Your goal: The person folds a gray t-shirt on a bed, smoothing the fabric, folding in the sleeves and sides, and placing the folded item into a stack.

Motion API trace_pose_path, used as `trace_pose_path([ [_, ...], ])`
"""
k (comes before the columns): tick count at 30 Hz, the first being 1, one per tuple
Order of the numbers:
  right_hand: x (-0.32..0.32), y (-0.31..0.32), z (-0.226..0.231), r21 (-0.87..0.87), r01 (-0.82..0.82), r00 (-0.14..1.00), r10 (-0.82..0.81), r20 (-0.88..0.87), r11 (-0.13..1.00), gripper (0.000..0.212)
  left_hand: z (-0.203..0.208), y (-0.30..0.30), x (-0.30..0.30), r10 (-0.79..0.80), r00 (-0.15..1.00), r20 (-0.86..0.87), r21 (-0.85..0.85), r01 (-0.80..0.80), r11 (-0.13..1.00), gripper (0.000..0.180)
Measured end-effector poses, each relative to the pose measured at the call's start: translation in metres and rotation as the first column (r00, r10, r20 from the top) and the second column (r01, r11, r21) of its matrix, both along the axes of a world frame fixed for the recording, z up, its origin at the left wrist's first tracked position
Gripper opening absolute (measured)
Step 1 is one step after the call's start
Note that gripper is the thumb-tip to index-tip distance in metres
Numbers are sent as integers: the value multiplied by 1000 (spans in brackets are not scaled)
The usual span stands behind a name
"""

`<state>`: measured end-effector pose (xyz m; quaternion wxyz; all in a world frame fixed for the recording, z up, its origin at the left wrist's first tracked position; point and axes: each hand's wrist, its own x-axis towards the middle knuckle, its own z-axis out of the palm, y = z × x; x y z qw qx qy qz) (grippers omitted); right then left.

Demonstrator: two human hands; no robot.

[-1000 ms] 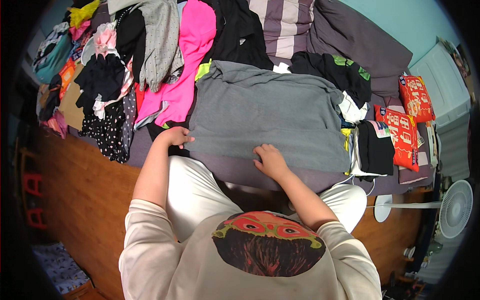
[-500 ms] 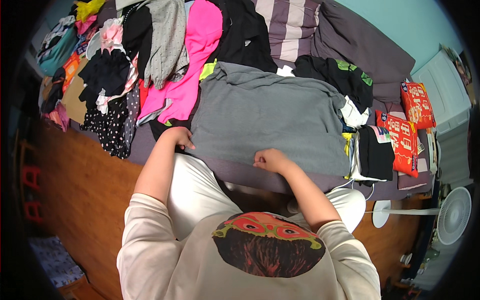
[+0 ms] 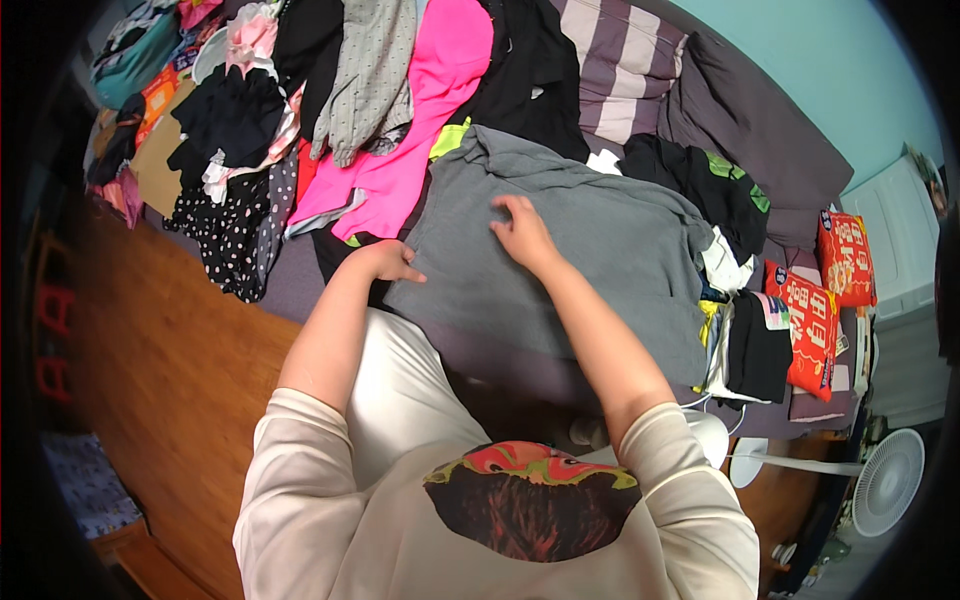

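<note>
A large grey cloth [image 3: 560,240] lies spread out on the sofa seat in front of me; I cannot tell if it is a garment. At its near left corner my left hand [image 3: 388,263] rests with the fingers stretched out and holds nothing. Over the left middle of the cloth is my right hand [image 3: 524,234], fingers bent but apart, nothing in it. Whether its fingertips touch the fabric is unclear. Left of the cloth, a bright pink garment [image 3: 448,55] reaches close to its edge.
Dark and polka-dot clothes [image 3: 225,225] pile up at the left. Folded black clothes [image 3: 757,345] and red packets [image 3: 802,325] lie at the right. A striped cushion [image 3: 620,65] leans at the back. On the floor to the right stands a white fan [image 3: 888,482].
My right hand has moved from the cloth's near edge up and left over it, and its fingers have spread. My left hand has shifted slightly right. The whole view has tilted.
</note>
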<state>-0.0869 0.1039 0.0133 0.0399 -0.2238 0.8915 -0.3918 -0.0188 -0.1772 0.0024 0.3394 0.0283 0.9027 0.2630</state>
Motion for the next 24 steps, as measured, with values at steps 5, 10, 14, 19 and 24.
trace_pose_path([
  [5,-43,-35,-12,120,-46,901,93,-425,992,45,-5,-2,1,17,1000,10,65,-18,998,49],
  [10,-65,-43,-1,474,-82,910,260,-322,877,29,-1,-1,5,19,999,30,83,-21,996,45],
  [14,-59,-55,32,171,9,865,78,-497,985,6,-6,-8,1,88,996,10,17,-88,996,42],
  [19,-58,-55,6,98,13,917,27,-397,995,18,-11,-2,-4,110,989,101,-97,-101,990,44],
  [24,-45,-48,-13,-5,-23,959,21,-282,1000,34,-20,-6,-3,190,980,63,-117,-181,976,45],
])
